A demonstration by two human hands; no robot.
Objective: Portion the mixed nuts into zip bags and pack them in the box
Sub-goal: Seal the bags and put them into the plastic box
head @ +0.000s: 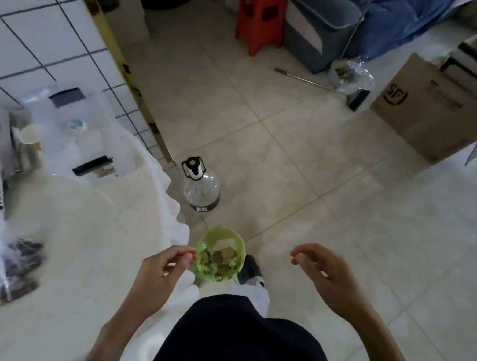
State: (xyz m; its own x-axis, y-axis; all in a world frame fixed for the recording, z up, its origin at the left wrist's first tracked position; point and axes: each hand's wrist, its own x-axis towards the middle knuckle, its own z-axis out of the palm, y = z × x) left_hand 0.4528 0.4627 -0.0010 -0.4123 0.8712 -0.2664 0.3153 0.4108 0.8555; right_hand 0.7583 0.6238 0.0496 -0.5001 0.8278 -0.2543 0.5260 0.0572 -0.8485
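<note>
My left hand [171, 262] hovers beside the rim of a small green bin [236, 241] on the floor, its fingertips drawn near the thumb with nothing visible between them. My right hand [324, 272] hangs to the right of the bin, fingers loosely curled and empty. The bin holds pale and brown scraps. Filled bags of dark nuts [11, 272] lie at the left edge of the white-covered table [88, 241]. Clear zip bags [76, 120] lie at the table's far end. A brown cardboard box [431, 114] stands on the floor at the right.
A clear water bottle [200, 186] stands on the tiled floor by the table's corner. Farther back are a red stool [261, 17], a grey bin [319, 26] and a broom with dustpan [349, 84]. A tiled wall [45, 29] rises at the left.
</note>
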